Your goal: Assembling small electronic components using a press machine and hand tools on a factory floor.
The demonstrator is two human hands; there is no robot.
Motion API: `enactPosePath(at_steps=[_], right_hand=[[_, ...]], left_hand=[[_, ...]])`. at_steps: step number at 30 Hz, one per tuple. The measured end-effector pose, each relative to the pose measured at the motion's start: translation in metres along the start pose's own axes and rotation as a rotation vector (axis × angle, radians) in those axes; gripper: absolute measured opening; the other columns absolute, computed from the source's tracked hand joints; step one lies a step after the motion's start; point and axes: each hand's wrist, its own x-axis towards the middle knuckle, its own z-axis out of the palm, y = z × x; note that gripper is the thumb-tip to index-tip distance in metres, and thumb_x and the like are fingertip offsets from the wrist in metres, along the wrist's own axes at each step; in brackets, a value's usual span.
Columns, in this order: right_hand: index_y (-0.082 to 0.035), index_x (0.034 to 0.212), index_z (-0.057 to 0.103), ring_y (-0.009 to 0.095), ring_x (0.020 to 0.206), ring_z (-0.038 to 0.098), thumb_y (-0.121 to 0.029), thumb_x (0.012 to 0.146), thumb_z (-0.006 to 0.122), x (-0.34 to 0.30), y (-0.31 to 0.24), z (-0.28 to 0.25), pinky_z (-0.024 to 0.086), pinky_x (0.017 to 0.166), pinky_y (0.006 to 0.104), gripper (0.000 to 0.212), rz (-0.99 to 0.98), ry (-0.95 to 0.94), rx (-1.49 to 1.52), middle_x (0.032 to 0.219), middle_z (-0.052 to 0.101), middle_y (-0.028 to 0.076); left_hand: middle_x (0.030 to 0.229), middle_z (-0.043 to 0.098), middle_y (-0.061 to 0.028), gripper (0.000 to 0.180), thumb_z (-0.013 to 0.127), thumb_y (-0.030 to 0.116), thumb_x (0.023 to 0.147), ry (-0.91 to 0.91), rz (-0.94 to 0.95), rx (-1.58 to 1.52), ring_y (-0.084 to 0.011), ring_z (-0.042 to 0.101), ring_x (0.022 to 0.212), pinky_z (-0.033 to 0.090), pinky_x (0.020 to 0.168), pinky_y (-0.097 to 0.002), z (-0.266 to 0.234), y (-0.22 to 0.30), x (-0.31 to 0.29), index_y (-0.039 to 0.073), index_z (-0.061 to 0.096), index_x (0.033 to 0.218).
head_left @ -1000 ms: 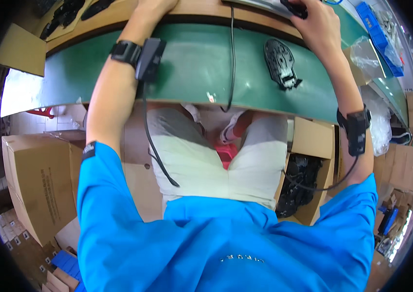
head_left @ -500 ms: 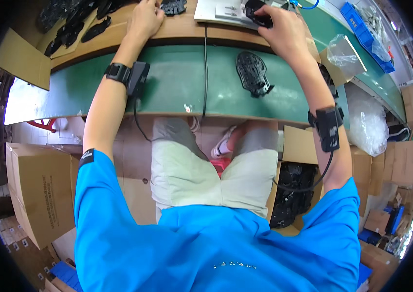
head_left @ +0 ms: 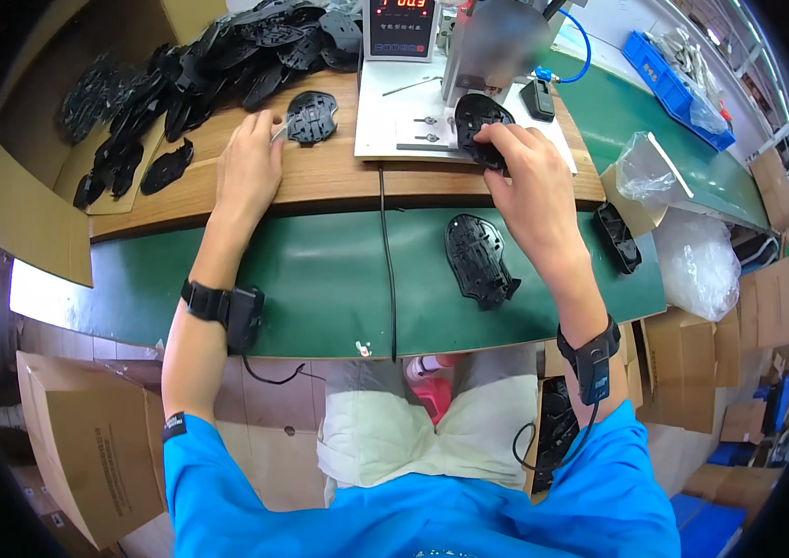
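My right hand (head_left: 536,181) grips the near edge of a black moulded plastic shell (head_left: 476,121) on the white base plate (head_left: 376,139) of a bench machine (head_left: 483,51). My left hand (head_left: 248,166) is closed on the wooden board, fingers together. A thin pale sliver shows at its fingertips; I cannot make out what it is. Just right of those fingertips lies another black shell (head_left: 311,118), flat on the wood. A third, longer black shell (head_left: 480,260) rests on the green bench mat, to the left of my right wrist.
Black shells (head_left: 264,56) are heaped at the back left, beside an open carton (head_left: 32,205). A black cable (head_left: 387,260) crosses the mat. At right are a small black tray (head_left: 617,238), a box with plastic film (head_left: 645,177) and a blue bin (head_left: 678,93).
The view has tilted up, bringing the machine and shell heap into sight. My right hand still holds its shell at the base plate; my left hand has come away slightly from the shell beside it.
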Motion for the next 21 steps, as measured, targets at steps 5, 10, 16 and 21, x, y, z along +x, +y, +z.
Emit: enactPosePath(at_steps=[5, 10, 16, 21], right_hand=[[-0.004, 0.103, 0.066, 0.033, 0.095, 0.064, 0.006, 0.073, 0.069, 0.000, 0.002, 0.004, 0.052, 0.086, 0.0452, 0.032, 0.015, 0.000, -0.002, 0.095, 0.067, 0.011], [-0.004, 0.104, 0.066, 0.033, 0.097, 0.063, 0.006, 0.074, 0.070, -0.001, 0.002, 0.003, 0.051, 0.087, 0.0446, 0.032, -0.004, 0.017, 0.020, 0.097, 0.067, 0.011], [-0.004, 0.105, 0.065, 0.032, 0.099, 0.063, 0.005, 0.073, 0.071, -0.001, -0.001, 0.001, 0.051, 0.089, 0.0444, 0.033, 0.029, -0.022, -0.005, 0.100, 0.066, 0.011], [-0.004, 0.105, 0.065, 0.033, 0.099, 0.063, 0.005, 0.074, 0.071, -0.002, -0.001, 0.000, 0.051, 0.089, 0.0445, 0.033, 0.029, -0.026, 0.008, 0.100, 0.066, 0.010]], left_hand=[[0.106, 0.066, -0.0156, 0.023, 0.066, 0.007, 0.093, -0.025, -0.017, 0.004, -0.0362, 0.065, 0.102, 0.052, 0.085, -0.0477, -0.012, -0.002, -0.003, 0.004, 0.061, 0.115], [0.105, 0.067, -0.0152, 0.023, 0.067, 0.006, 0.092, -0.034, -0.017, -0.015, -0.0346, 0.066, 0.099, 0.052, 0.084, -0.0465, -0.011, -0.003, -0.003, 0.004, 0.061, 0.114], [0.104, 0.066, -0.0146, 0.021, 0.068, 0.007, 0.091, -0.017, -0.023, -0.025, -0.0336, 0.066, 0.100, 0.052, 0.084, -0.0463, -0.011, -0.002, -0.004, 0.004, 0.062, 0.112], [0.104, 0.065, -0.0145, 0.019, 0.067, 0.009, 0.092, -0.028, -0.004, -0.020, -0.0345, 0.065, 0.101, 0.053, 0.084, -0.0468, -0.008, -0.005, -0.003, 0.005, 0.062, 0.110]])
